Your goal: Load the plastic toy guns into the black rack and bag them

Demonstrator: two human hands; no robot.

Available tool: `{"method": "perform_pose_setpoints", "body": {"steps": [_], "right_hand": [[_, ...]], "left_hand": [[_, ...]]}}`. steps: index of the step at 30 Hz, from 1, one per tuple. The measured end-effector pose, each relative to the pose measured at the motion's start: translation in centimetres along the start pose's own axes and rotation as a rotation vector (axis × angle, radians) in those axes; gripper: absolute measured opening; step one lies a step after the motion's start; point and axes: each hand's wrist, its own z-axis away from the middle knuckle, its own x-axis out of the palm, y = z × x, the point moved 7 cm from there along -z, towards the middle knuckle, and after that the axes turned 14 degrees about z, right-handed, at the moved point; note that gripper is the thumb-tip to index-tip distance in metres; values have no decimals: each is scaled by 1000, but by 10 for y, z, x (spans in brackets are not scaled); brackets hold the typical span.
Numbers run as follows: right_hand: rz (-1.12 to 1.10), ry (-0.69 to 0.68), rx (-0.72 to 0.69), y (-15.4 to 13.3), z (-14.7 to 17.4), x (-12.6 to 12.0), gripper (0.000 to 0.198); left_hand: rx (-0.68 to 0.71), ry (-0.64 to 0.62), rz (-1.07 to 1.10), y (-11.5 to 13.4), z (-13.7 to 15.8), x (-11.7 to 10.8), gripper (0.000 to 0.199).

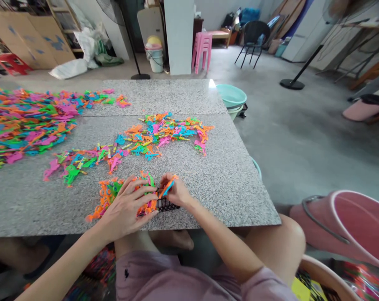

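Observation:
My left hand point(131, 205) lies with its fingers spread over a heap of small, mostly orange plastic toys point(107, 192), touching those at its right end. Just to the right is a black plastic grid point(167, 205), perhaps a small basket; its left part is hidden under the toys and my hand. Above this grid, my right hand point(175, 192) pinches orange and blue plastic toys point(168, 185) between thumb and fingers, held at a slant. Their exact shape is too small to make out.
A loose band of colourful plastic toys point(142, 144) crosses the speckled table point(220, 184). A far larger pile point(29, 121) covers its left side. A pink bucket point(317, 221) stands right of my knee, and a turquoise basin point(230, 96) beyond the table's right edge.

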Motion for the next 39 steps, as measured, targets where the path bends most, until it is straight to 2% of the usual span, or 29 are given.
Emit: {"method": "perform_pose_setpoints", "body": {"steps": [5, 8, 13, 18, 24, 27, 30, 32, 33, 35, 39], "right_hand": [[77, -12, -3, -8, -10, 6, 22], [250, -20, -55, -14, -7, 3, 22], [568, -110, -41, -23, -9, 3, 40], [603, -119, -57, -30, -9, 0, 31], [627, -120, -61, -33, -4, 12, 41], [641, -86, -81, -22, -9, -11, 41], [693, 36, 17, 13, -16, -75, 55], [758, 149, 158, 42, -13, -118, 48], [801, 167, 212, 54, -8, -130, 47], [857, 147, 240, 65, 4, -132, 49], [979, 44, 100, 50, 21, -105, 47]], "left_hand": [[24, -4, -23, 4, -1, -1, 25], [44, 18, -33, 5, -1, -2, 25], [100, 42, -114, 9, -1, -2, 25], [169, -37, -163, 10, -3, 2, 31], [170, -36, -114, 7, -9, 0, 28], [183, -49, -138, 6, -7, 1, 28], [192, -40, -169, 5, -5, 2, 34], [200, -39, -172, 4, -3, 2, 33], [208, -35, -171, 4, -3, 2, 32], [217, -21, -171, 4, -3, 2, 31], [210, 4, -147, 4, -2, 0, 32]]}}
